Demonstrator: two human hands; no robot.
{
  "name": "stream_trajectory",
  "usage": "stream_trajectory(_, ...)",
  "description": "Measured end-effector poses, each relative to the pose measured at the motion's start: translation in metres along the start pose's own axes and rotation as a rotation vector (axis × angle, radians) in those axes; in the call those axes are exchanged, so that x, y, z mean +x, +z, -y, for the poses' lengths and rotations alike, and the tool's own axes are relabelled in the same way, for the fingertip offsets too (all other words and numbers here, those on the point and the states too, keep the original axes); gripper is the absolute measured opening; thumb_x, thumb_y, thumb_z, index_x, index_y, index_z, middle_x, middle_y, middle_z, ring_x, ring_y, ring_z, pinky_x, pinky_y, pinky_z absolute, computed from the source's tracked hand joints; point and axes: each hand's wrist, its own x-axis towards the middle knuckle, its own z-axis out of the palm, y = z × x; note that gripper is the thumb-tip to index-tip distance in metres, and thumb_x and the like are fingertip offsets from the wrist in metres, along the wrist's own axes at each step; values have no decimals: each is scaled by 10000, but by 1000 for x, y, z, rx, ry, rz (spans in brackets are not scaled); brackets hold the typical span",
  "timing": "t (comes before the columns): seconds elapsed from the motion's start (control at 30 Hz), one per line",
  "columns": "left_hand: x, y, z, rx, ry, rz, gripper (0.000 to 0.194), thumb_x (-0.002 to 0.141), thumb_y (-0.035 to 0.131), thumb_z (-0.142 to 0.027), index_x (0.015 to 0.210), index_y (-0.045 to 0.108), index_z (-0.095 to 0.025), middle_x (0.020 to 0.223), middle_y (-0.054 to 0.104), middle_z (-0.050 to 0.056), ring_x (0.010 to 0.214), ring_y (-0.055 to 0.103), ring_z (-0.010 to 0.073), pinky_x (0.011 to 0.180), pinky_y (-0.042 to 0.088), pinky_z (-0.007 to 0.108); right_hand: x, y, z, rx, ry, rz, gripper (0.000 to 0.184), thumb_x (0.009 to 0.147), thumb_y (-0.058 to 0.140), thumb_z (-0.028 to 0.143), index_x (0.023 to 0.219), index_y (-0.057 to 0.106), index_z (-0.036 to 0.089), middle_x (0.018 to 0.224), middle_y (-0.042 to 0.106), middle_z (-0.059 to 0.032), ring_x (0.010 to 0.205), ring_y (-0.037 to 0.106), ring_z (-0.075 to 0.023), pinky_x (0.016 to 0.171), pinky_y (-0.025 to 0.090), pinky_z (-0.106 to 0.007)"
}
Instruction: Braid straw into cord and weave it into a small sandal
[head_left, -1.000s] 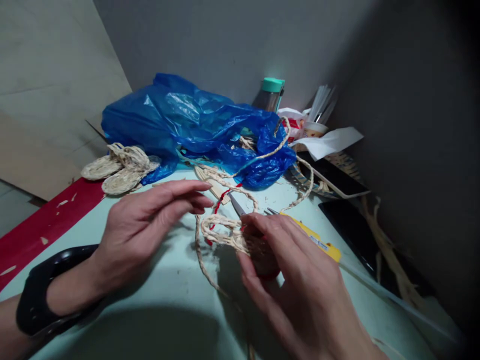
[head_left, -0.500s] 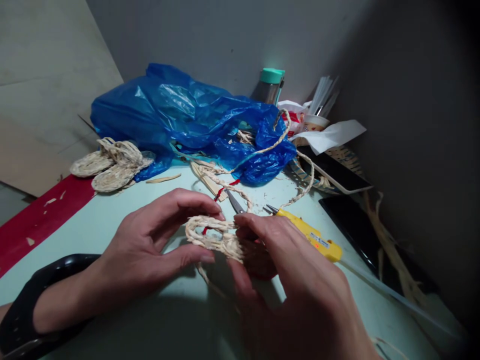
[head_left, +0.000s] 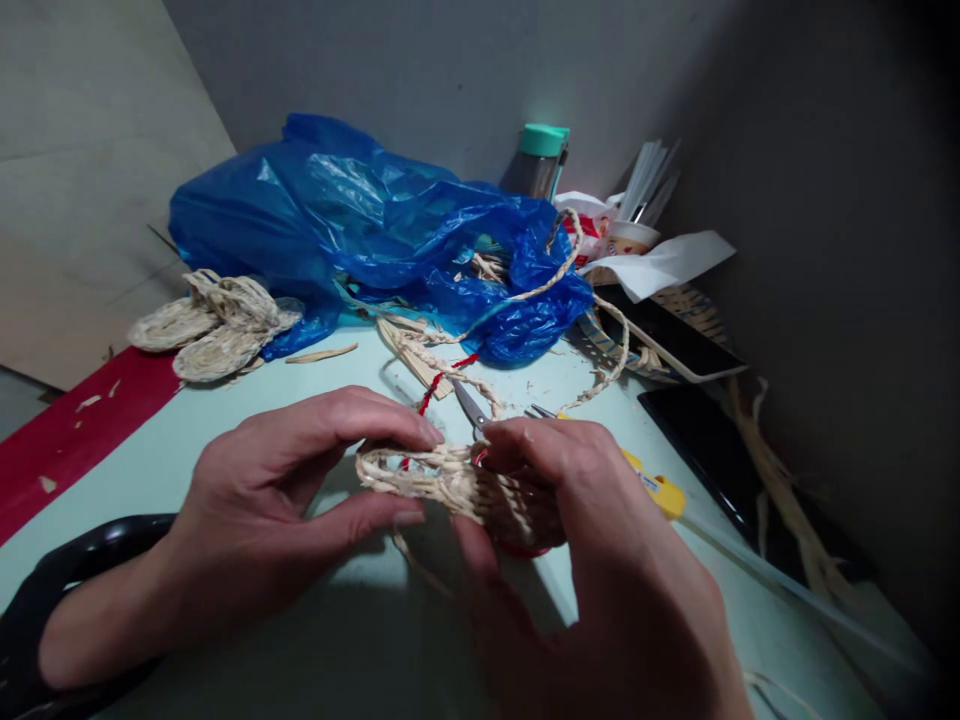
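Between my two hands is a small braided straw piece (head_left: pixel 461 487) with an oval loop at its left end and a denser woven part at its right. My left hand (head_left: pixel 300 490) pinches the loop end, thumb below and fingers above. The woven end is gripped by my right hand (head_left: pixel 592 530), whose fingers hide part of it. Some red shows inside the loop and beneath the woven part. A thin strand (head_left: pixel 420 565) hangs under the piece. Just behind it lie scissors (head_left: pixel 471 408) and a red cord (head_left: pixel 429 395). A yellow glue gun (head_left: pixel 660 492) is partly covered by my right hand.
A blue plastic bag (head_left: pixel 337 220) fills the back, with a braided straw cord (head_left: pixel 555 285) coming over it. Straw slippers (head_left: pixel 221 335) lie at left by a red strip (head_left: pixel 90 425). A green-lidded jar (head_left: pixel 536 165), paper cup (head_left: pixel 628 238) and dark tablet (head_left: pixel 720 470) stand or lie right.
The straw piece has tilted, with its loop now flatter to view and more of the woven end showing. My right hand covers more of the glue gun. Both hands keep their grip.
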Motion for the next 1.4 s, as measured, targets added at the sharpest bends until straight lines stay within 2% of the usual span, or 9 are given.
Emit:
stream_trajectory(0.23,2,0,-1,-32,-34,-48,493,721,827,-110,1137,709,-347,1030,765,-30,947,725,166,863,613,225,0,2,0,31,-25,10,218,885,550,198,1103,542,189,975,647,-80,794,644,-180,659,557,-290)
stream_trajectory(0.4,4,-1,-7,58,57,15,335,776,776,-116,1048,759,-310,963,772,-24,904,705,165,805,594,244,1,1,0,38,-22,17,170,886,556,194,1055,545,195,916,629,-52,805,627,-168,667,537,-277)
stream_trajectory(0.57,3,-8,-2,124,115,123,395,775,741,-66,1079,733,-318,1026,750,-6,955,704,176,803,589,249,0,1,1,62,-33,15,194,872,563,168,1061,530,198,929,622,-37,811,620,-142,667,536,-242)
stream_trajectory(0.63,3,-11,0,156,140,155,411,768,739,-55,1095,713,-304,1048,753,8,980,702,191,815,597,266,0,2,1,85,-37,0,235,861,566,152,1088,528,200,959,631,-40,822,628,-137,677,544,-234)
stream_trajectory(0.8,2,-10,-6,159,153,116,342,786,727,-50,1050,697,-265,1008,756,0,965,701,171,808,594,256,1,3,0,84,-98,-13,357,864,574,145,1212,507,186,1151,648,-69,1001,638,-165,786,560,-245)
stream_trajectory(1.03,6,-3,-7,152,257,80,210,810,704,-23,987,725,-135,971,766,64,956,703,134,837,579,187,2,6,2,168,-113,3,207,858,562,79,1035,549,187,879,647,2,798,593,-128,728,512,-230)
stream_trajectory(1.2,4,-1,-3,128,284,78,290,797,702,-3,1032,719,-172,976,753,40,958,696,147,866,567,210,3,7,2,211,-146,-39,180,863,562,65,1006,582,172,859,653,-13,829,588,-146,769,501,-248)
stream_trajectory(1.3,-5,1,5,66,187,68,509,807,711,-46,1254,637,-280,1077,734,5,1001,682,166,923,547,245,3,7,0,261,-158,-64,172,877,552,54,987,582,183,850,644,-5,827,561,-145,789,480,-259)
stream_trajectory(1.4,-12,5,10,-57,104,11,696,806,724,-65,1406,504,-341,1224,674,18,1034,668,183,985,523,286,2,5,-3,279,-160,18,160,901,543,71,1016,564,180,870,612,-6,834,531,-142,800,460,-273)
